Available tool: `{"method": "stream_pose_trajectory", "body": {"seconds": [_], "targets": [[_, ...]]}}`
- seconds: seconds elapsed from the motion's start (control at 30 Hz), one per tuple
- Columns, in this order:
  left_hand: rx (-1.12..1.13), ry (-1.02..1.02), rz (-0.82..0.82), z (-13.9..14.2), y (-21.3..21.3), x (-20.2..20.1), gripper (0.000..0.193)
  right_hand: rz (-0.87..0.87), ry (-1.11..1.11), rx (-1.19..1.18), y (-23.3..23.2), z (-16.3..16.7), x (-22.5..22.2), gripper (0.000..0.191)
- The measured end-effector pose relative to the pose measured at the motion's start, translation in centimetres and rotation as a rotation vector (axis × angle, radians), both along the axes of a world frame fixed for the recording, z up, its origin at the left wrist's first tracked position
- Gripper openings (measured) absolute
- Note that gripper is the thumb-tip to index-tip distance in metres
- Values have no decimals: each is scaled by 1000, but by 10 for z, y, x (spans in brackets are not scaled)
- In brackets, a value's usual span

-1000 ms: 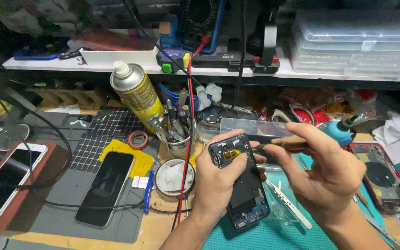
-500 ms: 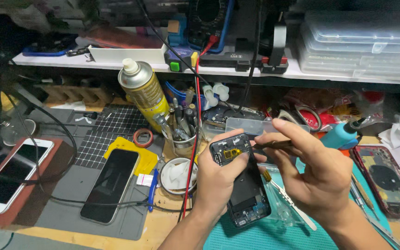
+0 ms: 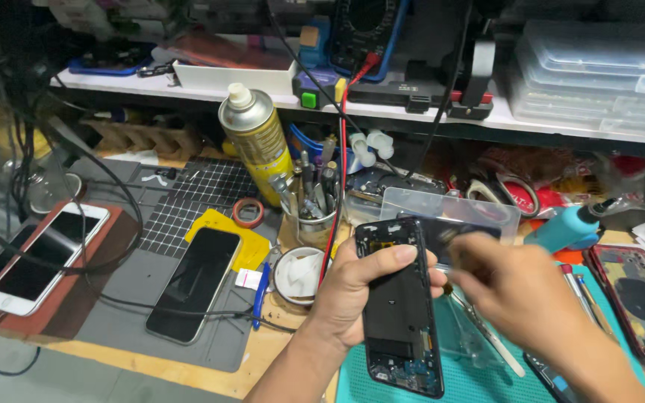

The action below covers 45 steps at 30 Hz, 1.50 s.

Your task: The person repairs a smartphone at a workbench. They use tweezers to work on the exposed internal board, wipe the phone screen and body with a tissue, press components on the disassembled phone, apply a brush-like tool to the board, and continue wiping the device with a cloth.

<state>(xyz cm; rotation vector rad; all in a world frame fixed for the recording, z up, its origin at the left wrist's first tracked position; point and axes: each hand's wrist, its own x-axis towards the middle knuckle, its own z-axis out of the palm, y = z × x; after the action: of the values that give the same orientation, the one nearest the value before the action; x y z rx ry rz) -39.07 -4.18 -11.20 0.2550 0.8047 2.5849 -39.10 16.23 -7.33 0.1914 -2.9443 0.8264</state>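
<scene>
My left hand (image 3: 356, 287) grips an opened black phone body (image 3: 399, 313) around its upper half, holding it upright over a teal mat (image 3: 479, 366). My right hand (image 3: 520, 298) is blurred just to the right of the phone, with its fingers pinched around a thin dark tool (image 3: 442, 237) whose tip is at the phone's top right edge. The tool is too blurred to tell its kind.
A black phone (image 3: 194, 283) lies on a grey mat, a white phone (image 3: 42, 257) on a red pad at left. A yellow spray can (image 3: 257, 142), a tool cup (image 3: 313, 205), a clear box (image 3: 449, 216), a blue-handled tool (image 3: 565, 227) and a red phone shell (image 3: 636, 298) crowd the bench.
The phone has dropped lower and stands straighter in my left hand. My right hand has shifted right and down, away from the phone's top, and is now in blurred motion.
</scene>
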Motion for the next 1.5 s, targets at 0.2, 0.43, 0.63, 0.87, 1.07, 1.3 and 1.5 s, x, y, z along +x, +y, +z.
{"method": "stream_pose_trajectory", "body": {"seconds": [0.2,0.43,0.63,0.87,1.07,1.3,1.5], "targets": [[-71,73,22,10,-1,15,27,192,-188,349,-14,-34,-2,24],[-131,34,273,20,8,29,33,180,-200,325,-13,-42,15,18],[74,-62,200,20,8,40,55,150,-247,249,-11,-25,38,24],[200,-36,388,26,9,67,54,246,-72,1,-7,2,89,90],[128,124,668,34,-35,108,52,509,339,-26,-75,8,112,69],[30,108,770,25,-115,107,62,483,-38,126,-138,23,88,42],[69,78,681,15,-136,90,58,470,-290,555,-151,3,76,28]]}}
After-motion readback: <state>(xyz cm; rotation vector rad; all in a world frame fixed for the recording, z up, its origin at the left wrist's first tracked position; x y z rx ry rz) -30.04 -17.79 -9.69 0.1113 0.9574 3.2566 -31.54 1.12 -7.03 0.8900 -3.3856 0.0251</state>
